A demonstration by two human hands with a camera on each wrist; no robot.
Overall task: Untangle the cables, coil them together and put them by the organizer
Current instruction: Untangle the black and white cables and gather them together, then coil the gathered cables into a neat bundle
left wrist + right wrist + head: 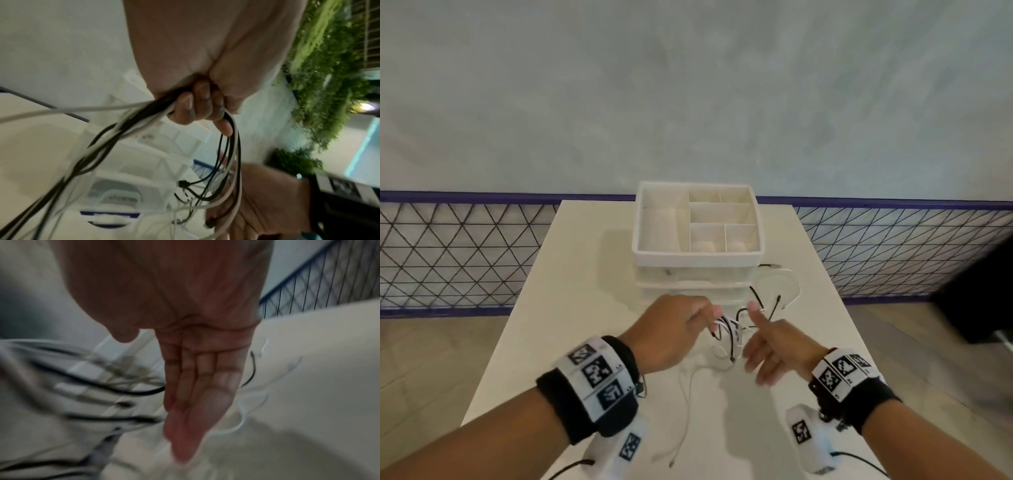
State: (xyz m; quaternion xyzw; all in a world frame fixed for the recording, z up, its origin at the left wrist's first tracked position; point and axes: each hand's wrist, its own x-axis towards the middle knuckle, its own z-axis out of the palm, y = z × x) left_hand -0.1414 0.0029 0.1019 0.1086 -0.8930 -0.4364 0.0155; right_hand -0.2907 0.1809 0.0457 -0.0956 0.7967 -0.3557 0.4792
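Note:
My left hand (pixel 681 329) grips a bundle of black and white cables (pixel 729 330) above the white table (pixel 571 294), its fingers (pixel 197 104) curled round the strands (pixel 127 123). Loops hang down from the fist, and a thin white cable (pixel 685 404) trails toward the table's near edge. My right hand (pixel 767 346) is just right of the bundle with straight fingers (pixel 197 386) and the thumb up, holding nothing. The white organizer (pixel 697 219), a compartment tray on drawers, stands right behind the hands. More white and black cable (pixel 774 291) lies to the right of its drawers.
A wire-mesh fence (pixel 448 253) with a purple rail runs behind the table on both sides. A dark object (pixel 983 291) stands on the floor at the far right. Bare table surface lies left of the organizer and near the front edge.

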